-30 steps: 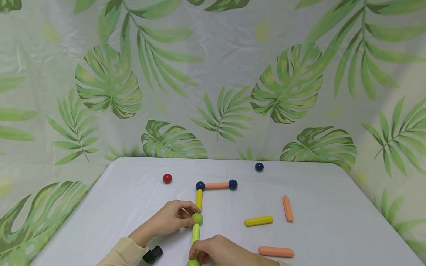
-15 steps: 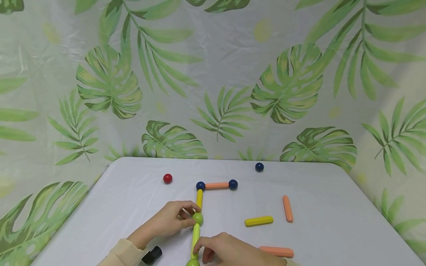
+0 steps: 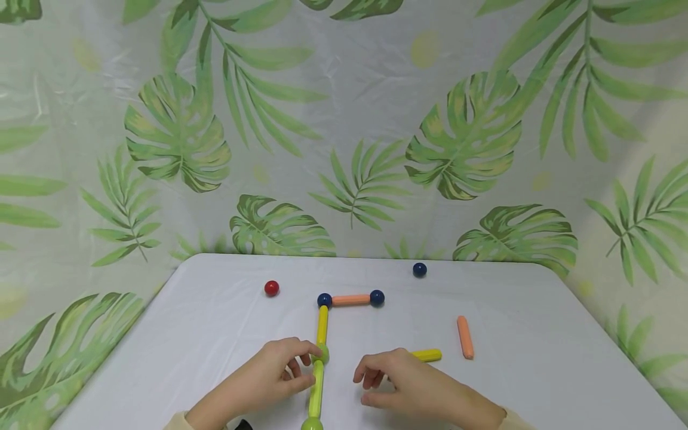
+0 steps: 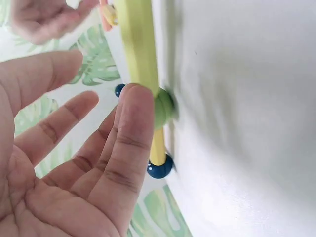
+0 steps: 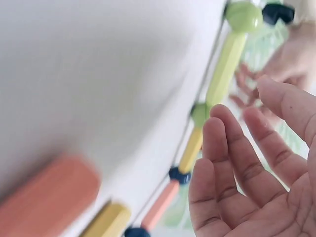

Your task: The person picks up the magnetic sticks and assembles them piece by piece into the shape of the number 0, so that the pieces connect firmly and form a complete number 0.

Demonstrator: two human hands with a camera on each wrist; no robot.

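Note:
A joined chain of sticks and balls lies on the table. A pale green stick (image 3: 316,391) runs from a green ball (image 3: 312,424) at the bottom edge to a second green ball (image 3: 323,355). From there a yellow stick (image 3: 322,325) leads to a dark blue ball (image 3: 325,300), then an orange stick (image 3: 350,300) and another blue ball (image 3: 377,298). My left hand (image 3: 271,373) is beside the second green ball, fingers loosely bent and holding nothing; contact is unclear. My right hand (image 3: 411,382), holding nothing, hovers right of the chain, partly covering a loose yellow stick (image 3: 428,355).
A loose orange stick (image 3: 465,338) lies to the right; another orange stick (image 5: 54,197) shows in the right wrist view. A red ball (image 3: 272,288) and a single blue ball (image 3: 420,270) are toward the back. A black object (image 3: 243,425) sits at the lower left.
My right hand has left the pale green stick and moved right, now covering the near orange stick in the head view. The left hand has loosened from the green ball; its thumb has come away.

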